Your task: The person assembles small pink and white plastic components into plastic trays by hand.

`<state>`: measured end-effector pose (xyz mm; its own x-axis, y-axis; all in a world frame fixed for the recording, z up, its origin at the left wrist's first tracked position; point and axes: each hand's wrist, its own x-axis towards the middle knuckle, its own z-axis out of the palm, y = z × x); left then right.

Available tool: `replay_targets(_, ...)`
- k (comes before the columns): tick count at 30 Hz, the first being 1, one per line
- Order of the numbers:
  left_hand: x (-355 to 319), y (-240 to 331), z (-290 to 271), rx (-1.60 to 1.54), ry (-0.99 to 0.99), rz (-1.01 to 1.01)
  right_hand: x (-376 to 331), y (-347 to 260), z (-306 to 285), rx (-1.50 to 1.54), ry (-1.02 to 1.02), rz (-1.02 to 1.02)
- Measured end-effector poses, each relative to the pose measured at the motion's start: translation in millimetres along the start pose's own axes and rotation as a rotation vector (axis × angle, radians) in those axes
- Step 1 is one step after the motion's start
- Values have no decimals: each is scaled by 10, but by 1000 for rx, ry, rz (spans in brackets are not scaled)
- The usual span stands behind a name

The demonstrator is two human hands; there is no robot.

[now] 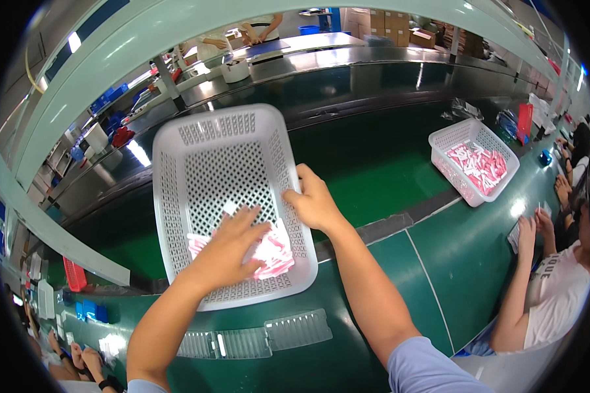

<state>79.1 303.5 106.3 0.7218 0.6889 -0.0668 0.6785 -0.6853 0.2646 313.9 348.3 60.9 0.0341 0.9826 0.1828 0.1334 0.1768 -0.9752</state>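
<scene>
A light grey perforated plastic basket stands tilted in front of me, over the near edge of the green belt. My right hand grips its right rim, thumb on the inside. My left hand reaches into the basket, fingers spread, over a pile of small pink and white pieces at the near end. Part of the pile is hidden under that hand. Below the basket, clear ridged plastic trays lie on the green table, one slot holding a white stick-like piece.
To the right, a second basket holds more pink and white pieces. A co-worker sits at the right; other people's hands are at the lower left. A red basket and blue packs lie left. A pale metal frame arches around the belt.
</scene>
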Motion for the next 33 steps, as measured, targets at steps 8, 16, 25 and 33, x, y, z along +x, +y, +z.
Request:
replay_targets(8, -326, -16, 1, 383, -47, -573, -29, -9, 159, 105, 118, -178)
replay_targets(16, -321, 37, 236, -432, -184, -113, -59, 35, 286, 16, 180, -171)
replay_targets(25, -132, -28, 348, -63, 212, -218, -24, 77, 410, 16, 184, -277)
replay_targets(33, 296, 137, 718, 218, 398, -189, -75, 81, 313, 22, 174, -271)
